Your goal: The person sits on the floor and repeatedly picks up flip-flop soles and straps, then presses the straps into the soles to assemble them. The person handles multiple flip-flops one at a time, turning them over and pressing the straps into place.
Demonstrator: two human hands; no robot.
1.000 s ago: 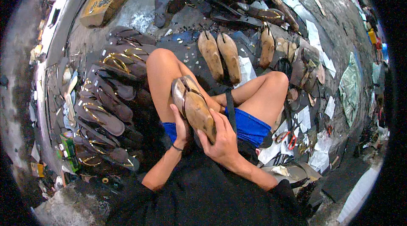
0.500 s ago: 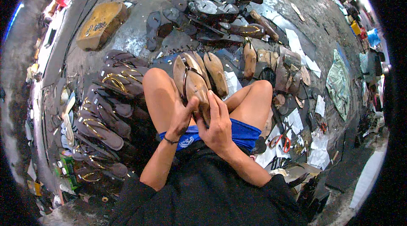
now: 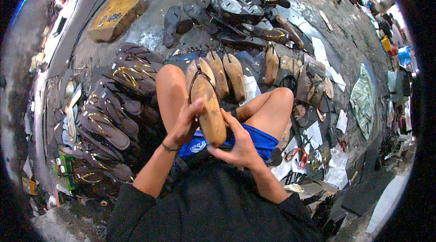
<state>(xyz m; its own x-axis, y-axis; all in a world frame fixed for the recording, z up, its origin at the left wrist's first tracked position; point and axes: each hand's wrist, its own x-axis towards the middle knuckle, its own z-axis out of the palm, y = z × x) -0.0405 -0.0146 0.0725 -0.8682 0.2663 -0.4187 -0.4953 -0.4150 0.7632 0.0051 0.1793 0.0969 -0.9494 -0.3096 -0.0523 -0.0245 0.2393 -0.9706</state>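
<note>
A wooden shoe last (image 3: pixel 210 117) lies lengthwise between my hands, above my lap, its split toe end pointing away from me. A thin dark sandal strap (image 3: pixel 198 76) is looped over its toe end. My left hand (image 3: pixel 185 123) grips it along the left side, the thumb on top. Around the heel end curves my right hand (image 3: pixel 236 141), its fingers on the right edge and its thumb by the heel tip. Just beyond stand more wooden lasts: one (image 3: pixel 219 76) beside the held one, another (image 3: pixel 235 77) to its right.
Strapped sandals (image 3: pixel 106 130) pile up at my left. Dark soles and sandals (image 3: pixel 236 8) lie scattered ahead. A thick wooden block (image 3: pixel 117 17) bears small dark bits at the far left. Orange-handled scissors (image 3: pixel 303 158) rest among paper scraps at my right, near a green cloth (image 3: pixel 362 103).
My hands have spread apart along the last, baring its heel end, which now reaches nearer to me. The right hand has shifted from its top to around the heel. The view has shifted slightly.
</note>
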